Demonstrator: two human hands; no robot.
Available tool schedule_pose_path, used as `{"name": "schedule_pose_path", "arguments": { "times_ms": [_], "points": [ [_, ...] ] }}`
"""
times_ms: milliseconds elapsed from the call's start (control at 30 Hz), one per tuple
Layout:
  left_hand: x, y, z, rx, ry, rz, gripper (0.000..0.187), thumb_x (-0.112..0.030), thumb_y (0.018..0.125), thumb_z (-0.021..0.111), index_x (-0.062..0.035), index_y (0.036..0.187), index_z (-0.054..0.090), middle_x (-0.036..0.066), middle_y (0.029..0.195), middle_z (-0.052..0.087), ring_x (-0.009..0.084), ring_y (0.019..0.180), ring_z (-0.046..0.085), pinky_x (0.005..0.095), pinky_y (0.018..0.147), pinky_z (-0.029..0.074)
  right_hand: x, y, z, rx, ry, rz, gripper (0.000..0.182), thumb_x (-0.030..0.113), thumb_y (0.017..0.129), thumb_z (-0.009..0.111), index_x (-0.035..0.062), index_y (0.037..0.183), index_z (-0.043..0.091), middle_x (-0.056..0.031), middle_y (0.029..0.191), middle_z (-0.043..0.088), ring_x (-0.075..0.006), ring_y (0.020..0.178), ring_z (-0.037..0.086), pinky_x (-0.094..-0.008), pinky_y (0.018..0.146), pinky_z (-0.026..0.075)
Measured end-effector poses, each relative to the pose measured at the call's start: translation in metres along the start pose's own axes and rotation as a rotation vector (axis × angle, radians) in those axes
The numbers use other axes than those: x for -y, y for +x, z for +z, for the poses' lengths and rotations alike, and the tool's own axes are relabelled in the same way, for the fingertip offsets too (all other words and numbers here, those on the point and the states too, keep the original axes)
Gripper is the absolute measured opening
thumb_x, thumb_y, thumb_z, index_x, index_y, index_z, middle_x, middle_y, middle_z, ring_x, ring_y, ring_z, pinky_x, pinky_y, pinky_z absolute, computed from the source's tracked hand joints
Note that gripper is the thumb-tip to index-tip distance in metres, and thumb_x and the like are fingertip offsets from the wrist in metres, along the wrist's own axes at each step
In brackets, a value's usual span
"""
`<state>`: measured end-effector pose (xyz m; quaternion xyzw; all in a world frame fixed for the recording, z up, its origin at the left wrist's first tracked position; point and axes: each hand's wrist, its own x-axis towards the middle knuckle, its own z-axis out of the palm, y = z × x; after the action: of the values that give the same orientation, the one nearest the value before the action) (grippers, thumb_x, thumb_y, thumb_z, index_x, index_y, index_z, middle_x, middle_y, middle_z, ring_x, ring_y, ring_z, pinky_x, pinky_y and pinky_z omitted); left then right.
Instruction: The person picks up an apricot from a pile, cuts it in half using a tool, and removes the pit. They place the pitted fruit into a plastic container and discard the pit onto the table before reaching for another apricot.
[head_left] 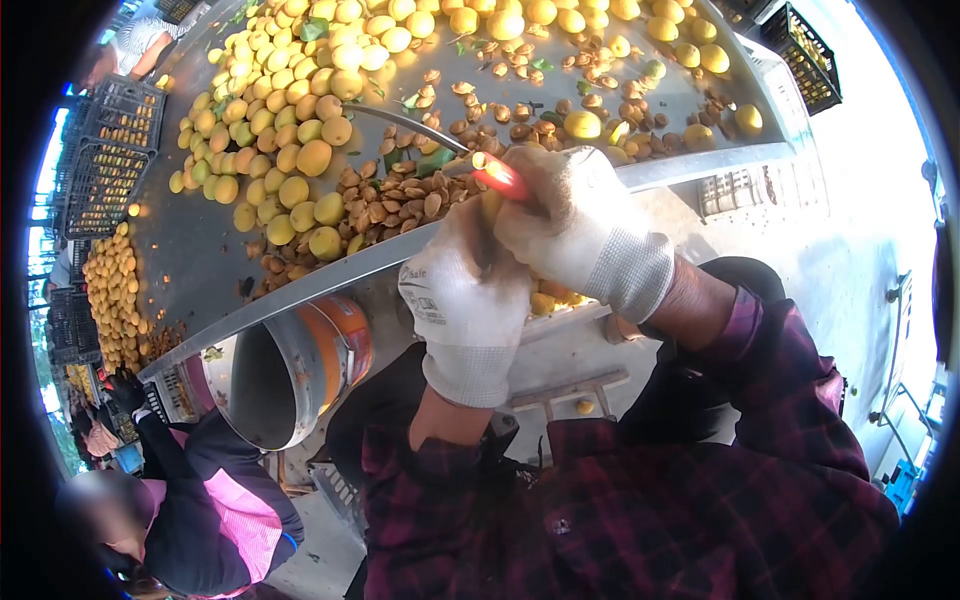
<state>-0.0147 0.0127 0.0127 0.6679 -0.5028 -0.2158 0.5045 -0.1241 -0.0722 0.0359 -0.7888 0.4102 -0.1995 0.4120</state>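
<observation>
My right hand [570,205], in a white glove, is wrapped around the red handle [503,178] of a knife. Its thin curved blade [415,127] points left over the metal table. Close against it, my left hand [463,280], also gloved, is closed on an apricot; only a yellow sliver of the fruit [489,206] shows between the hands. Both hands are at the table's near edge. Brown apricot pits [400,200] lie heaped just beyond my left hand, and a large pile of yellow apricots [290,120] spreads behind them.
The metal table [180,255] has a raised rim. Below it, a bucket [290,370] lies tilted on the left, and more apricots sit under my hands. Black crates [110,155] stand far left, another crate [800,55] at upper right. A co-worker [215,500] sits at lower left.
</observation>
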Motion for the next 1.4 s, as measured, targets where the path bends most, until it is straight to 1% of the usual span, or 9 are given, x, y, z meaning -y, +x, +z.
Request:
{"name": "schedule_pose_path", "arguments": {
  "times_ms": [100, 200, 267, 500, 533, 633, 833, 1233, 1400],
  "points": [
    [0.007, -0.001, 0.001, 0.014, 0.101, 0.017, 0.029, -0.001, 0.080, 0.069, 0.0072, 0.108, 0.066, 0.010, 0.089, 0.071, 0.0115, 0.082, 0.063, 0.0293, 0.079, 0.051, 0.000, 0.000, 0.003, -0.033, -0.038, 0.010, 0.018, 0.015, 0.087, 0.062, -0.0010, 0.094, 0.065, -0.0150, 0.067, 0.065, -0.0173, 0.054, 0.063, -0.0336, 0.056, 0.051],
    [0.009, -0.002, 0.000, 0.011, 0.069, -0.068, 0.028, -0.002, 0.081, 0.068, 0.0066, 0.108, 0.066, 0.009, 0.090, 0.070, 0.0105, 0.082, 0.062, 0.0277, 0.079, 0.050, -0.002, 0.001, 0.002, -0.056, 0.129, 0.119, 0.028, 0.022, 0.079, 0.066, -0.0054, 0.084, 0.066, -0.0232, 0.070, 0.065, -0.0344, 0.066, 0.068, -0.0423, 0.065, 0.053],
    [0.003, 0.001, -0.004, 0.027, -0.034, -0.107, 0.028, -0.003, 0.083, 0.067, 0.0069, 0.109, 0.066, 0.008, 0.094, 0.070, 0.0105, 0.084, 0.062, 0.0269, 0.080, 0.049, -0.008, 0.006, -0.007, 0.110, 0.320, 0.164, 0.029, 0.025, 0.088, 0.066, -0.0021, 0.098, 0.068, -0.0012, 0.073, 0.065, -0.0071, 0.063, 0.058, -0.0255, 0.057, 0.047],
    [0.010, 0.013, -0.008, -0.063, -0.703, -0.394, 0.037, -0.011, 0.087, 0.071, 0.0057, 0.119, 0.063, 0.005, 0.096, 0.068, 0.0096, 0.084, 0.061, 0.0236, 0.075, 0.049, -0.005, 0.008, -0.017, -0.119, 0.845, 0.144, 0.027, 0.026, 0.088, 0.076, 0.0002, 0.094, 0.075, -0.0045, 0.073, 0.067, -0.0075, 0.065, 0.061, -0.0236, 0.058, 0.046],
    [0.008, 0.014, -0.013, 0.045, -0.704, -0.421, 0.038, -0.012, 0.088, 0.072, 0.0067, 0.119, 0.063, 0.005, 0.098, 0.068, 0.0090, 0.085, 0.061, 0.0217, 0.075, 0.048, 0.004, 0.011, -0.021, -0.279, 0.790, 0.183, 0.038, 0.038, 0.096, 0.061, 0.0021, 0.104, 0.070, -0.0021, 0.069, 0.062, -0.0067, 0.055, 0.052, -0.0196, 0.051, 0.040],
    [-0.003, 0.009, -0.012, 0.221, -0.690, -0.483, 0.039, -0.019, 0.091, 0.067, 0.0103, 0.116, 0.062, 0.013, 0.103, 0.070, 0.0203, 0.091, 0.069, 0.0299, 0.085, 0.054, -0.008, 0.026, -0.035, -0.214, 1.262, -0.139, 0.043, 0.038, 0.102, 0.051, 0.0132, 0.067, 0.045, -0.0056, 0.060, 0.054, -0.0096, 0.043, 0.031, -0.0267, 0.045, 0.033],
    [-0.017, 0.006, -0.007, 0.276, -0.751, -0.564, 0.042, -0.021, 0.090, 0.068, 0.0112, 0.118, 0.061, 0.015, 0.101, 0.070, 0.0221, 0.090, 0.071, 0.0311, 0.084, 0.056, -0.005, 0.022, -0.014, -0.194, 1.250, -0.251, 0.053, 0.049, 0.103, 0.046, 0.0145, 0.064, 0.038, -0.0104, 0.065, 0.056, -0.0156, 0.051, 0.043, -0.0283, 0.052, 0.038],
    [-0.005, 0.001, -0.003, 0.193, -0.796, -0.472, 0.035, -0.015, 0.092, 0.064, 0.0098, 0.118, 0.063, 0.009, 0.104, 0.068, 0.0142, 0.090, 0.065, 0.0278, 0.080, 0.053, 0.009, 0.015, 0.003, -0.229, 1.144, -0.050, 0.047, 0.051, 0.101, 0.050, 0.0146, 0.072, 0.046, -0.0025, 0.066, 0.052, -0.0116, 0.057, 0.044, -0.0253, 0.051, 0.034],
    [-0.010, 0.006, -0.002, 0.113, -0.709, -0.430, 0.029, -0.009, 0.091, 0.064, 0.0088, 0.114, 0.065, 0.007, 0.100, 0.068, 0.0105, 0.085, 0.063, 0.0239, 0.075, 0.051, 0.007, 0.040, 0.003, -0.332, 1.557, 0.281, 0.035, 0.042, 0.104, 0.049, 0.0175, 0.079, 0.049, -0.0008, 0.061, 0.046, -0.0114, 0.047, 0.035, -0.0266, 0.045, 0.029]
  ]
}}
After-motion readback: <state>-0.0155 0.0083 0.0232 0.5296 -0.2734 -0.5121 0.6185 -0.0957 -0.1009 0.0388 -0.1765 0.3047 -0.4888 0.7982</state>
